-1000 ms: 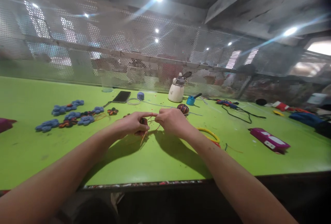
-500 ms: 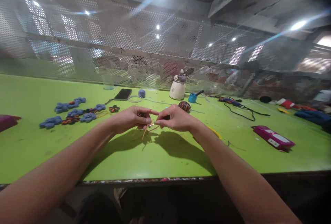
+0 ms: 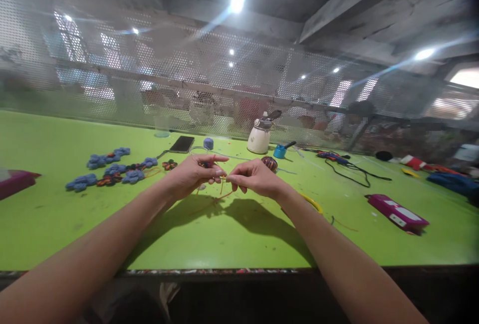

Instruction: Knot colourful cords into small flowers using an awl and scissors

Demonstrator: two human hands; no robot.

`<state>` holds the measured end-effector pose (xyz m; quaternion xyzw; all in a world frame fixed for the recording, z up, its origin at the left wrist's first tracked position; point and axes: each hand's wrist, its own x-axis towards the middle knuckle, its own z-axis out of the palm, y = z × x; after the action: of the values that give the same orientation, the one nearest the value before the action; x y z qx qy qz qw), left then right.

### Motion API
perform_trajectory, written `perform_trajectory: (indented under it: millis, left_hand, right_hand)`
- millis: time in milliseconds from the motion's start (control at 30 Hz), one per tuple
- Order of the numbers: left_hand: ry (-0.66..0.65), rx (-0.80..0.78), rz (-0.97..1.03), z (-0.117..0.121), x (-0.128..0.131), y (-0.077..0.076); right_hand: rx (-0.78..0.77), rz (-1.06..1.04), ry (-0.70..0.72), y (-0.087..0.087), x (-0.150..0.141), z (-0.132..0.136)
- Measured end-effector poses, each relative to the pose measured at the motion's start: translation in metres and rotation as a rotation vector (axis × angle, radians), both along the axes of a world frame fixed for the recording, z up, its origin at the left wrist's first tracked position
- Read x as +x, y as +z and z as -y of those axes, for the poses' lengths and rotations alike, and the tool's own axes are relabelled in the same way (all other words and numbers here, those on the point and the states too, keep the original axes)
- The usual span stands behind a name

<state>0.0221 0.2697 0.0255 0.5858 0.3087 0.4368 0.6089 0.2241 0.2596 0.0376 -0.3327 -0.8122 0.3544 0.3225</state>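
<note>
My left hand (image 3: 194, 174) pinches a small dark crocheted piece (image 3: 205, 164) with orange in it, mostly covered by the fingers. Its index finger stretches out to the right. Close beside it, my right hand (image 3: 254, 178) is closed, thumb against fingers, on a thin crochet hook that is almost wholly hidden now. The fingertips of both hands nearly meet above the table. Orange yarn (image 3: 223, 186) hangs below them, and a strand curves toward the right hand. A ball of dark multicoloured yarn (image 3: 269, 164) lies behind my right hand.
On the green table (image 3: 232, 244), blue and dark crocheted flowers (image 3: 116, 169) lie left. Behind stand a phone (image 3: 182, 144), blue yarn ball (image 3: 208, 143), white jug (image 3: 259, 137) and blue pot (image 3: 279, 151). Rightward are a yellow ring (image 3: 312, 203), black cord (image 3: 348, 169) and purple box (image 3: 396, 211).
My right hand has drawn slightly down and away from the left. The silvery hook tip seen between the fingers is now hidden. The camera view has tilted up a little.
</note>
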Motion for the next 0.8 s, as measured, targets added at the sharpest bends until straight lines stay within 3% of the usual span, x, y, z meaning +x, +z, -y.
perform_trajectory:
  millis: [267, 467, 800]
  left_hand:
    - [-0.013, 0.060, -0.009, 0.003, -0.001, 0.004]
    - [0.055, 0.092, 0.004, 0.004, 0.002, 0.005]
    - [0.011, 0.025, 0.081, 0.004, 0.004, 0.005]
  right_hand:
    - [-0.116, -0.161, 0.002, 0.000, 0.002, -0.002]
    - [-0.173, -0.168, 0.023, -0.003, 0.003, -0.006]
    - [-0.205, -0.191, 0.081, -0.010, 0.002, -0.012]
